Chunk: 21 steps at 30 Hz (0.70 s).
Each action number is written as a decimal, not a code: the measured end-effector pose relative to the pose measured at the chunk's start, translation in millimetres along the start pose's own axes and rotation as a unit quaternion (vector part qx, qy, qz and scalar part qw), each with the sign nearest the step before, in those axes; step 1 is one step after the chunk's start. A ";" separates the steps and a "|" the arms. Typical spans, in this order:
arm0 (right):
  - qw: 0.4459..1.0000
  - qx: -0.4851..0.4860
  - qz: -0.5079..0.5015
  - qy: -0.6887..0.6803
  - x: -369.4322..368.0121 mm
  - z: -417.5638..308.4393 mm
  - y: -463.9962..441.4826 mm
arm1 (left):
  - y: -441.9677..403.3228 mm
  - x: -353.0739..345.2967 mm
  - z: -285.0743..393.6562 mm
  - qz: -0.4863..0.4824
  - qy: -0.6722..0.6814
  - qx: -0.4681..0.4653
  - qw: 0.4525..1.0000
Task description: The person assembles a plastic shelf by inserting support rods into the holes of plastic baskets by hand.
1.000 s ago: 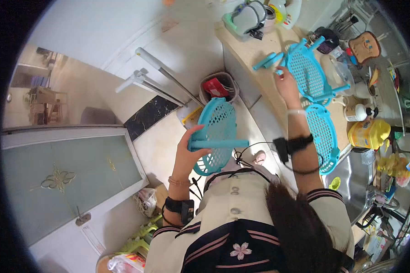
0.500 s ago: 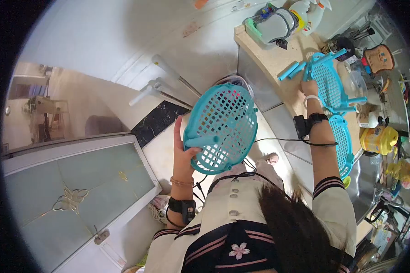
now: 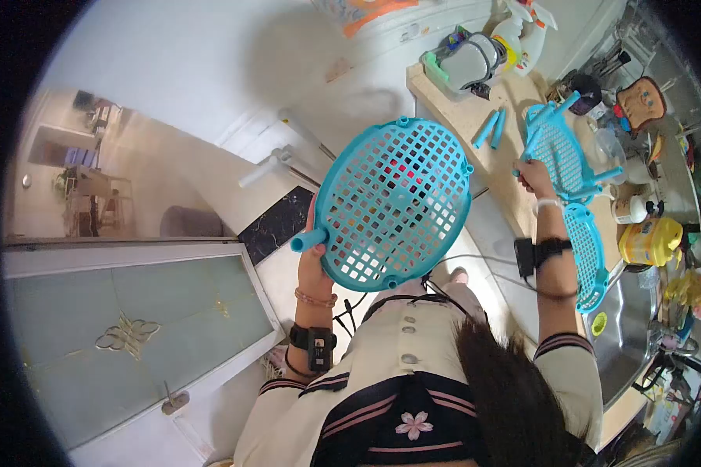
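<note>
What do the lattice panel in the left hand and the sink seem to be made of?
Lattice panel: likely moulded plastic, slightly glossy; even turquoise colour, regular openings. Sink: probably stainless steel, smooth or satin; grey with metallic reflections.

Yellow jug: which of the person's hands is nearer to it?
Right. The right hand is over the counter, apart from the yellow jug; the left hand, farther off, holds a blue rack.

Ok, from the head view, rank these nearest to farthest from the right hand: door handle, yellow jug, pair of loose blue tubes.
From the right hand:
1. Pair of loose blue tubes: on the counter, just ahead and slightly left.
2. Yellow jug: off to the right, beside the sink.
3. Door handle: far left, on the glass-paneled door.
</note>
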State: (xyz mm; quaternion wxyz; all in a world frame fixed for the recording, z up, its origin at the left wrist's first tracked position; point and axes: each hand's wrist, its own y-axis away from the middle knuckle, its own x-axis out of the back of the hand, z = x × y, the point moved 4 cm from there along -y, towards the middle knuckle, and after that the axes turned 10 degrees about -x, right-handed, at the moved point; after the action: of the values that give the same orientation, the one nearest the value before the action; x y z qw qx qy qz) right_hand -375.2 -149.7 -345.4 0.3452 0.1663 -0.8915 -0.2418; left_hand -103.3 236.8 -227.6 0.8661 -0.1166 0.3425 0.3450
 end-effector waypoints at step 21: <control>0.603 0.695 -0.339 -0.195 144.8 -136.3 462.9 | 61.5 -54.2 0.3 -0.050 0.001 -0.168 0.985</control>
State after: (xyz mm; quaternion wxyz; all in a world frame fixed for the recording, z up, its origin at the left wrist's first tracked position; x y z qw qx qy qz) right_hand -442.6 123.3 72.6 -0.1632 0.5956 -0.7166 0.3241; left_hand -173.4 254.1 -188.8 0.8501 -0.2777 0.2742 0.3536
